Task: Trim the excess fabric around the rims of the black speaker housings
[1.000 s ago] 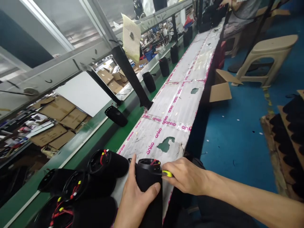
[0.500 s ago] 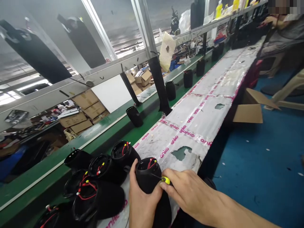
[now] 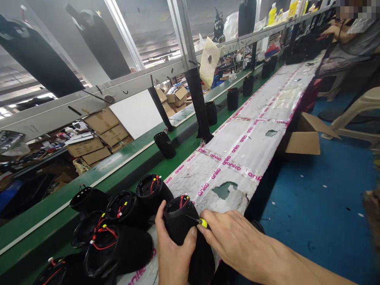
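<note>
My left hand point(image 3: 174, 253) is wrapped around a black cylindrical housing point(image 3: 203, 259), apparently a fabric-covered speaker body, tilted on the near end of the bench. Red wires with small white and yellow connectors point(image 3: 184, 201) stick out of its open top. In my right hand point(image 3: 240, 239) is a yellow-handled screwdriver-like tool point(image 3: 203, 223). Its thin metal shaft points left and meets the cover a little below the rim; whether the tip is under the cover I cannot tell. My left thumb lies just below the shaft. Several similar housings point(image 3: 135, 247) with red wires stand close by on the left.
A green conveyor point(image 3: 142, 168) runs along the left with more black cylinders point(image 3: 165, 145) spaced along it. The bench point(image 3: 234, 138) has a torn white covering with pink-printed tape. An open carton point(image 3: 303, 142) stands on the blue floor at right. Another person point(image 3: 350, 43) sits far right.
My left thumb has lifted and shifted slightly up along the housing. The tool's shaft has come into clearer view against the cover. The whole scene has shifted slightly left as the camera turned.
</note>
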`<state>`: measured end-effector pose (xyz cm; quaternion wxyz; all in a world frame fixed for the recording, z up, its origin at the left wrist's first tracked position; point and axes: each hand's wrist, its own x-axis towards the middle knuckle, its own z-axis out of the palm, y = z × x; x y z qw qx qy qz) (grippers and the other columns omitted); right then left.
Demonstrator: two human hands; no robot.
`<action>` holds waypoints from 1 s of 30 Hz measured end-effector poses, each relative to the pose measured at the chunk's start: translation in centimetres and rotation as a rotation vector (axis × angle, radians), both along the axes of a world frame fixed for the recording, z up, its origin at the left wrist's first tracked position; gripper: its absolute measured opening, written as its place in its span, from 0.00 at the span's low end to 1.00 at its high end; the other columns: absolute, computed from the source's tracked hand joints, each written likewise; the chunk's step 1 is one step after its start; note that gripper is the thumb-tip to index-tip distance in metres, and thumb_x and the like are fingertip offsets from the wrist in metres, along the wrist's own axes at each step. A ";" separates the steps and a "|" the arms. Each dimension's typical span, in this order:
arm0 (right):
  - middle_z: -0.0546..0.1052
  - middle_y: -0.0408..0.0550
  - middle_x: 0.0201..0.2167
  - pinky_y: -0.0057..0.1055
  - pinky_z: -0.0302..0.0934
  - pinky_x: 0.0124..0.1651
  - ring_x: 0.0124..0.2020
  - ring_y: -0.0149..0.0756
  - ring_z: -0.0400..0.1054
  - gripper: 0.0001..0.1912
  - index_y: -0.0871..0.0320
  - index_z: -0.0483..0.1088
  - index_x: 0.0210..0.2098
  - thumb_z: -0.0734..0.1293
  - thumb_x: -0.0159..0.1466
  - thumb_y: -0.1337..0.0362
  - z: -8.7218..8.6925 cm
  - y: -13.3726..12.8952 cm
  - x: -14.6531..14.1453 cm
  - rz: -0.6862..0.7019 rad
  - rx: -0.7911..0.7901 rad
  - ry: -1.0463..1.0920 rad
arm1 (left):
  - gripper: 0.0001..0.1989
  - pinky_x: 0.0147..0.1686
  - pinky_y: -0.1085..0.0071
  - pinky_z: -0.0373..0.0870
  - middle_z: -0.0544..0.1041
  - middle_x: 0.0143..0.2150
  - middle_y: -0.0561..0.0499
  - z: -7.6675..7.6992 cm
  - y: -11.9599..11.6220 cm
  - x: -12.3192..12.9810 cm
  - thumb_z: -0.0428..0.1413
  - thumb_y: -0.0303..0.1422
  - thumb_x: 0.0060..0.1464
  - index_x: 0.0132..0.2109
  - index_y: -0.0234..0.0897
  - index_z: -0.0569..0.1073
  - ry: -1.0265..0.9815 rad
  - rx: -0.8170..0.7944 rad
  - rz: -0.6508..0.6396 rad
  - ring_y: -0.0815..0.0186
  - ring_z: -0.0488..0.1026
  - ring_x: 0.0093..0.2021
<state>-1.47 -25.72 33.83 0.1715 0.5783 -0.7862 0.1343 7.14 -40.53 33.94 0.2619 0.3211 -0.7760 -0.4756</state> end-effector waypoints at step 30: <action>0.73 0.44 0.24 0.38 0.40 0.22 0.20 0.39 0.68 0.10 0.56 0.65 0.37 0.67 0.60 0.75 1.8 -0.3 1.2 -0.192 0.185 -0.114 | 0.42 0.58 0.53 0.68 0.69 0.60 0.40 0.1 2.1 -0.3 0.62 0.39 0.46 0.67 0.40 0.58 -0.017 -0.161 0.111 0.49 0.71 0.57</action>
